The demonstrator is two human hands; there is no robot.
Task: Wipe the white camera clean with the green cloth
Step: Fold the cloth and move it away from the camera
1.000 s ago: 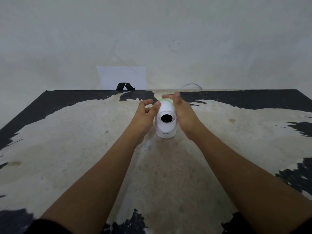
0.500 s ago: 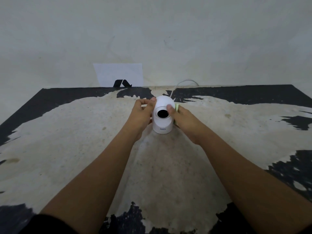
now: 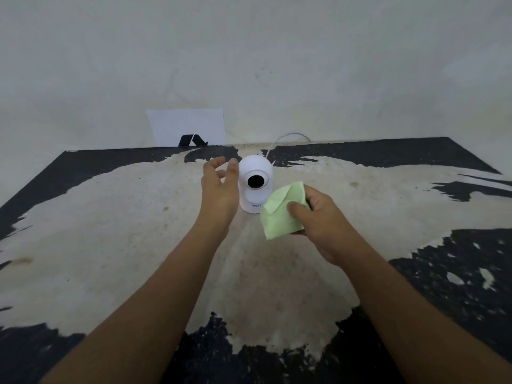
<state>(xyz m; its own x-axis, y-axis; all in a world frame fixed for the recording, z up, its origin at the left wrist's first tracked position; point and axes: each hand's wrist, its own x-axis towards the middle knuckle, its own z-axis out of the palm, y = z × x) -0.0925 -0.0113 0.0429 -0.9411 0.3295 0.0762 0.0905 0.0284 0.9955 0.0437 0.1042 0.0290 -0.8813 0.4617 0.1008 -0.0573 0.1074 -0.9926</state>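
A small white camera (image 3: 255, 173) with a round black lens stands upright on the worn table, facing me. My left hand (image 3: 220, 185) hovers just to its left with fingers apart, close to the dome but holding nothing. My right hand (image 3: 318, 214) is in front and to the right of the camera, holding a folded pale green cloth (image 3: 279, 214). The cloth is off the camera, its upper edge near the camera's base.
The table (image 3: 110, 231) has a black surface with large worn, pale patches. A thin white cable (image 3: 288, 137) runs from behind the camera to the wall. A white paper sheet (image 3: 188, 126) with a black mark leans on the wall at the back.
My right hand has pulled the green cloth away from the camera's side toward me and to the right. My left hand has let go of the camera and spread its fingers.
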